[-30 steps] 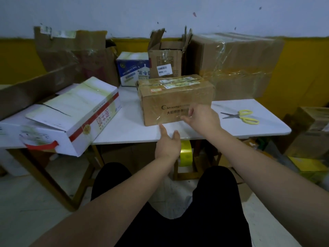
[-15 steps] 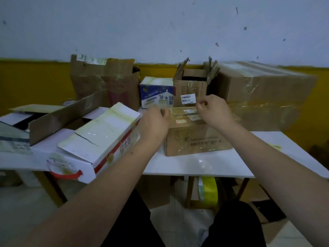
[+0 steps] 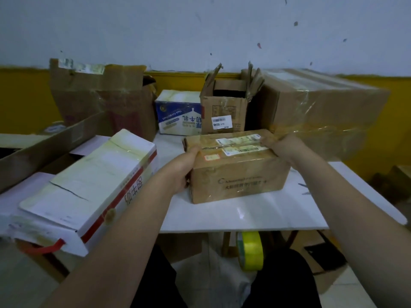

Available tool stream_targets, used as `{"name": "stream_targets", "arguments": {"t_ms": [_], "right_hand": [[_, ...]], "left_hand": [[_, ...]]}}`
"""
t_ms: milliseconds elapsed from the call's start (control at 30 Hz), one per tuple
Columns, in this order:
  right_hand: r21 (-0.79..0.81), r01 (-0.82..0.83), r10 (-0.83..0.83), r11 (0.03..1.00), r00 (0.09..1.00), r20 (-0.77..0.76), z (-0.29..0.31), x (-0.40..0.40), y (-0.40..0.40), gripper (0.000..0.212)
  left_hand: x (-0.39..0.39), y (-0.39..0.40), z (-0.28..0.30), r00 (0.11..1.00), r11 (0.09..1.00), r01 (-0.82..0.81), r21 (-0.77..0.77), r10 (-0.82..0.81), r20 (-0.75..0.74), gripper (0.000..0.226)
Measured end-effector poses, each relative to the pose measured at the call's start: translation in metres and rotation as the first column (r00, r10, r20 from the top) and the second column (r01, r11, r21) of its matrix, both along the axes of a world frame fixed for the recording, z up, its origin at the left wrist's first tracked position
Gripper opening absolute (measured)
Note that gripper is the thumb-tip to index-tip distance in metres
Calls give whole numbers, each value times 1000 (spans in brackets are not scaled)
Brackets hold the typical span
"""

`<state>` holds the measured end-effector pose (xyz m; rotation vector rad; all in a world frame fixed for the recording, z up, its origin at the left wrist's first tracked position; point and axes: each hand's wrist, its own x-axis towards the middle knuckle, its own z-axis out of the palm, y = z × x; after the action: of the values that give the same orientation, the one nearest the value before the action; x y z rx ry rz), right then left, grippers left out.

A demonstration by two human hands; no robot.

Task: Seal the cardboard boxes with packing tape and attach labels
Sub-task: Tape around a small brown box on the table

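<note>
Left grip (image 3: 178, 172) clamped on one end and right grip (image 3: 283, 147) on the other of the small brown box (image 3: 238, 174) on the surface (image 3: 255, 212), apparently taped and labelled already, the open carton (image 3: 224, 107) just beyond evidently unsealed.

1. Brown cardboard box (image 3: 238, 172): closed, covered in glossy clear tape, standing flat on the white table, mid-scene.
2. Labels (image 3: 239, 144): several pale strips on the box's top, plus a small red-edged sticker nearer the left.
3. Yellow tape roll (image 3: 250, 251): on edge, below the table's near edge.
</note>
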<state>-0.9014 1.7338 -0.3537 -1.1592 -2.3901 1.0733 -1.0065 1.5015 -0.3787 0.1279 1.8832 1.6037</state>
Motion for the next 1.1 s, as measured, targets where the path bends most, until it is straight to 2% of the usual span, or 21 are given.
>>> {"name": "stream_targets", "arguments": {"t_ms": [100, 167, 233, 267, 333, 367, 433, 467, 567, 733, 800, 833, 867, 933, 1033, 1100], "right_hand": [[57, -2, 4, 998, 999, -41, -2, 8, -16, 47], [151, -12, 26, 988, 996, -90, -7, 12, -31, 46], [191, -17, 55, 981, 979, -195, -16, 17, -44, 44], [159, -14, 59, 987, 958, -280, -22, 19, -49, 43], [53, -23, 43, 998, 898, -438, -34, 26, -56, 37], [20, -44, 48, 999, 875, -482, -40, 29, -60, 33], [-25, -127, 96, 992, 854, -512, -50, 32, -64, 28], [-64, -185, 127, 981, 848, -515, -54, 32, -65, 34], [-173, -322, 192, 931, 833, -519, -54, 35, -60, 55], [-144, -389, 260, 910, 806, -532, -52, 48, -55, 38], [-168, -400, 251, 901, 796, -550, -52, 50, -52, 39], [-186, -408, 248, 894, 795, -553, -52, 50, -52, 42], [-195, -415, 250, 889, 795, -552, -52, 49, -53, 46], [-156, -393, 262, 906, 812, -522, -53, 47, -58, 54], [-63, -316, 244, 947, 831, -499, -55, 43, -70, 58], [-56, -284, 216, 957, 830, -515, -56, 41, -73, 66]], "left_hand": [[-10, -11, 0, 1000, 998, -23, 59, 23, 10, 45], [-20, -22, 2, 991, 996, -71, 49, 76, -110, 45], [-28, -36, 4, 977, 999, -26, 25, 31, -210, 77], [-29, -43, 4, 971, 999, 41, 26, -33, -238, 85], [-27, -53, 3, 928, 981, 195, 12, -181, -325, 74], [-25, -56, -2, 912, 975, 222, -3, -209, -352, 67], [-17, -62, -9, 899, 971, 237, 26, -209, -385, 56], [-14, -64, -12, 897, 970, 238, 52, -199, -395, 54], [-15, -63, -20, 909, 966, 244, 89, -196, -367, 69], [-16, -59, -22, 917, 973, 207, 99, -158, -366, 66], [-16, -59, -26, 918, 985, 141, 101, -92, -386, 68], [-18, -57, -28, 889, 997, 48, 55, -18, -457, 71], [-20, -55, -31, 827, 997, -75, -31, 45, -561, 75], [-18, -48, -34, 698, 947, -263, -184, 56, -714, 92], [-5, -36, -37, 718, 889, -357, -285, 66, -693, 125], [0, -30, -37, 662, 883, -402, -243, 97, -744, 140]]}}
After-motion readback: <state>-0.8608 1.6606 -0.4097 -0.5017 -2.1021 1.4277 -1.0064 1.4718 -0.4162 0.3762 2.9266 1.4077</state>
